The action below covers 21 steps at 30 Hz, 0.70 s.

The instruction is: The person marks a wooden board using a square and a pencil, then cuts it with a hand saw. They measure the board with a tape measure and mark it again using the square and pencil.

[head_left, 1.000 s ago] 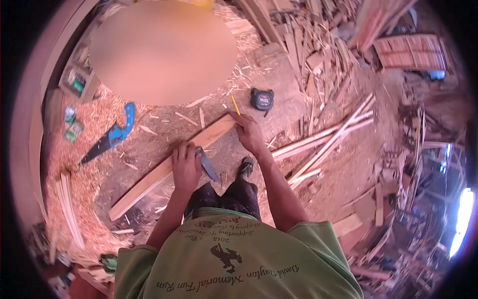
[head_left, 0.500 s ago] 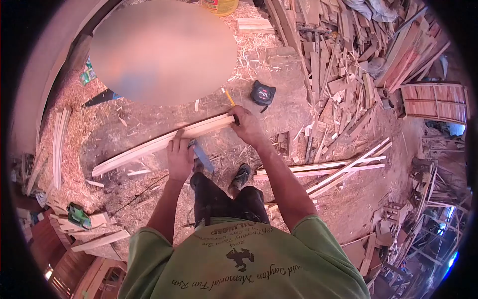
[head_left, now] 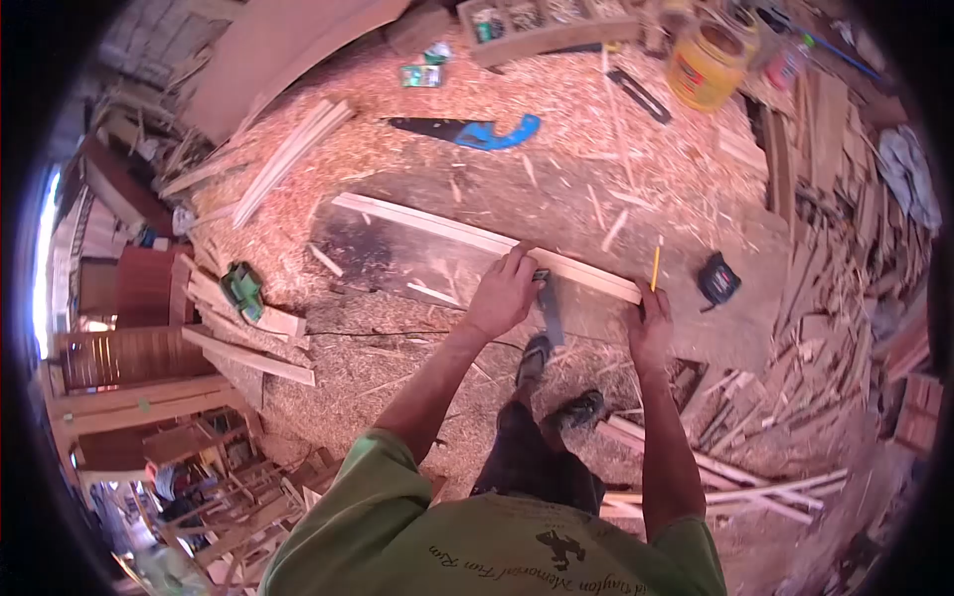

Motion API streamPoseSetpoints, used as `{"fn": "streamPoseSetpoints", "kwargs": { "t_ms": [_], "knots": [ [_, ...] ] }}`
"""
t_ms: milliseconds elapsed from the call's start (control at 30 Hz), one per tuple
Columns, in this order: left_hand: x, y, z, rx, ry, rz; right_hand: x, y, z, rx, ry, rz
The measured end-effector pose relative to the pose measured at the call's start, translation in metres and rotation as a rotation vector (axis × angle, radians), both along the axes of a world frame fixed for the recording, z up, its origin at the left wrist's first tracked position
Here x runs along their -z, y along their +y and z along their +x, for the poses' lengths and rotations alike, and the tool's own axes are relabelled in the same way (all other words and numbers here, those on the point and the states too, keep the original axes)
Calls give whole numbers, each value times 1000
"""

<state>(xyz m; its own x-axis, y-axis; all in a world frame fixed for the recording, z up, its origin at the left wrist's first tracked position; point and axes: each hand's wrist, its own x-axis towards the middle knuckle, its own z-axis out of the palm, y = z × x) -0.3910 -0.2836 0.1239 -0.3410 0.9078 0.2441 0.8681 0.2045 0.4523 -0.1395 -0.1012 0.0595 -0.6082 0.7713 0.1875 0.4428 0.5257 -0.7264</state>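
Two long pale wooden strips (head_left: 437,226) lie side by side across a dusty board (head_left: 696,228). My left hand (head_left: 505,293) is closed over the near edge of the strips around their middle, its fingertips on top. Right beside its fingers is what looks like a try square (head_left: 553,313), its grey blade pointing toward my feet. At the right end of the strips, my right hand (head_left: 651,323) grips them with thumb and fingers. A yellow pencil (head_left: 656,263) stands out past those fingertips. Farther right a black tape measure (head_left: 717,280) rests on the board.
Beyond the strips lies a blue-handled handsaw (head_left: 497,132) on wood shavings. A yellow tub (head_left: 708,68) and a divided wooden box (head_left: 547,35) are at the back. Wood offcuts (head_left: 835,288) pile up on the right. A green tool (head_left: 241,290) sits at left.
My view has swung left, so the strips now slant down to the right and the handsaw, box and tub show fully. Both hands stay on the strips.
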Motion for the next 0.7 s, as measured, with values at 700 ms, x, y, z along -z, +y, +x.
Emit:
{"fn": "streamPoseSetpoints", "kwargs": {
  "t_ms": [700],
  "knots": [
    [38,22,72,-208,-100,183,9,0,-63,-133,177,-205]
  ]
}}
